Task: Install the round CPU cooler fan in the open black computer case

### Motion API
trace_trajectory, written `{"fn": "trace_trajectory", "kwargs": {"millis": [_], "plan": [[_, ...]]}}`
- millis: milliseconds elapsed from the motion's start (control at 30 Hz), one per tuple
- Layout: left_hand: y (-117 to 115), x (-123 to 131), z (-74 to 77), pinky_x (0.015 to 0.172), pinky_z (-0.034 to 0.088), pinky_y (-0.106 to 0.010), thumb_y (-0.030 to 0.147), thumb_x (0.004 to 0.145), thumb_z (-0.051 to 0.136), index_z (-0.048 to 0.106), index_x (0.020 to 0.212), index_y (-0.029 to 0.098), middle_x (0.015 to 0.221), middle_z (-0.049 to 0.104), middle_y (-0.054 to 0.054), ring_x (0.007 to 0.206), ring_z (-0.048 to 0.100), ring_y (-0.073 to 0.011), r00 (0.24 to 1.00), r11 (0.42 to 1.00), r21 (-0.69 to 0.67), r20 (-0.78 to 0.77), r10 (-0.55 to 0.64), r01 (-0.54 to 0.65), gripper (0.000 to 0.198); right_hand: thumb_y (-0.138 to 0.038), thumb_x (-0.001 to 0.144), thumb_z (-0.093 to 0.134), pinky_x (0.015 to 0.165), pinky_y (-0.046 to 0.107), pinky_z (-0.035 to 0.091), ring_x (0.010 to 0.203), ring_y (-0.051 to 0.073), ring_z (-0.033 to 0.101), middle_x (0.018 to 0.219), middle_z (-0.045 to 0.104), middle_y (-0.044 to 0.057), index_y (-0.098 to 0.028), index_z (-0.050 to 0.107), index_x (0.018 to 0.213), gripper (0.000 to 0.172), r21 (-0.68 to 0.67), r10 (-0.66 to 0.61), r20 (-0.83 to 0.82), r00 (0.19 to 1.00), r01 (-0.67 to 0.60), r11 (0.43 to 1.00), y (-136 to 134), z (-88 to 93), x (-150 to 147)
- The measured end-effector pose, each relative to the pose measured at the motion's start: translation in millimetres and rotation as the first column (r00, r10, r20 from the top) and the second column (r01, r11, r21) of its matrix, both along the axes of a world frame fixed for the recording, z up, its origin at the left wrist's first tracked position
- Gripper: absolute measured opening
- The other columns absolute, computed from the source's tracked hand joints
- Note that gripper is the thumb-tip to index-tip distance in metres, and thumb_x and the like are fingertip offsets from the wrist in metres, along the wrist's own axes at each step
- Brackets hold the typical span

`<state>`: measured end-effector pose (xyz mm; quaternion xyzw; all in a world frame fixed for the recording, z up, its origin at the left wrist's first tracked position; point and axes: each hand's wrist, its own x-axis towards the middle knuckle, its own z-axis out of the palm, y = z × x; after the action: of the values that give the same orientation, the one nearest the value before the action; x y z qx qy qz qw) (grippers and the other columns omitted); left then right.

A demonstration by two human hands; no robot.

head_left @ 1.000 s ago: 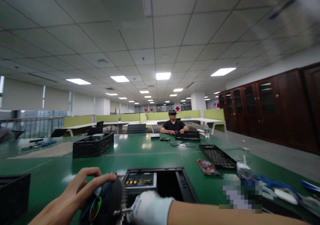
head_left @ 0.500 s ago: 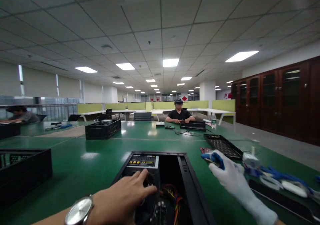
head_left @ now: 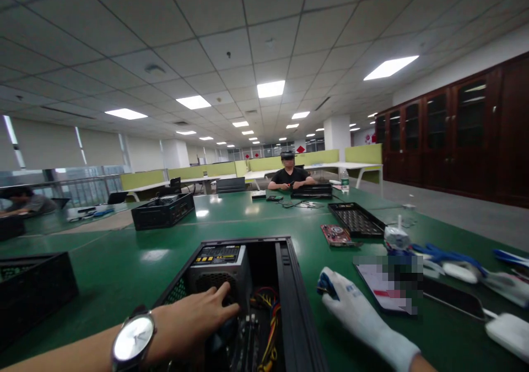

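2 hands (head_left: 198, 319), 1 PC case (head_left: 285, 284), 3 black crates (head_left: 163, 211), 1 red card (head_left: 336, 234).

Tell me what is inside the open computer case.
Inside the computer case: a power supply at the far end, coloured cables, and the left hand reaching in. The hand hides what lies under it; the floor is too dark.

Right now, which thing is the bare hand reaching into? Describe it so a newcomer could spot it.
On the green table, nearest the camera, lies an open black computer case. The left hand reaches inside it. Unlike the slatted black crates around, it holds a grey power supply and coloured wires.
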<state>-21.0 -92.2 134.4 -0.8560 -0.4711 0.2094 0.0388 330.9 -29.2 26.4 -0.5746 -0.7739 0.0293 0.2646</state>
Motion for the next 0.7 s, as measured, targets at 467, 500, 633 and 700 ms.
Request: {"fn": "trace_trajectory", "kwargs": {"millis": [467, 500, 633, 700], "plan": [[-2.1, -0.8, 0.5, 0.11, 0.046, -0.052, 0.008, 0.06, 0.09, 0.042, 0.152, 0.023, 0.163, 0.026, -0.029, 0.141, 0.04, -0.0483, 1.0, 0.998, -0.056, 0.019, -0.006, 0.007, 0.105, -0.011, 0.063, 0.063, 0.076, 0.026, 0.054, 0.085, 0.021, 0.07, 0.092, 0.074, 0.005, -0.017, 0.067, 0.084, 0.022, -0.245, 0.199, -0.166, 0.966, -0.236, 0.94, 0.5, -7.0, -0.2], [-2.5, 1.1, 0.9, 0.11, 0.046, -0.052, 0.008, 0.061, 0.091, 0.042, 0.153, 0.023, 0.162, 0.027, -0.03, 0.14, 0.04, -0.0491, 1.0, 0.999, -0.051, 0.015, -0.012, 0.013, 0.105, -0.01, 0.062, 0.063, 0.07, 0.024, 0.052, 0.079, 0.019, 0.068, 0.086, 0.072, 0.003, -0.018, 0.065, 0.081, 0.02, -0.256, 0.208, -0.181, 0.961, -0.25, 0.934, 1.5, -7.3, 0.0], [-9.4, 9.7, 11.6, 0.105, 0.05, -0.058, 0.009, 0.059, 0.094, 0.045, 0.152, 0.023, 0.158, 0.036, -0.03, 0.135, 0.048, -0.0517, 0.999, 0.999, -0.011, 0.024, -0.035, 0.035, 0.106, -0.01, 0.059, 0.065, 0.062, 0.022, 0.046, 0.071, 0.016, 0.064, 0.078, 0.068, -0.001, -0.019, 0.061, 0.077, 0.02, -0.292, 0.206, -0.213, 0.955, -0.263, 0.919, -0.2, -5.5, 1.3], [-21.4, 10.8, 21.6, 0.105, 0.049, -0.06, 0.01, 0.06, 0.094, 0.047, 0.15, 0.029, 0.157, 0.042, -0.023, 0.134, 0.051, -0.0481, 0.997, 0.999, 0.041, 0.071, -0.015, 0.012, 0.103, -0.011, 0.059, 0.067, 0.067, 0.023, 0.046, 0.076, 0.017, 0.065, 0.081, 0.069, -0.001, -0.019, 0.064, 0.078, 0.021, -0.289, 0.188, -0.216, 0.958, -0.247, 0.925, -1.9, -5.1, 2.4]]}}
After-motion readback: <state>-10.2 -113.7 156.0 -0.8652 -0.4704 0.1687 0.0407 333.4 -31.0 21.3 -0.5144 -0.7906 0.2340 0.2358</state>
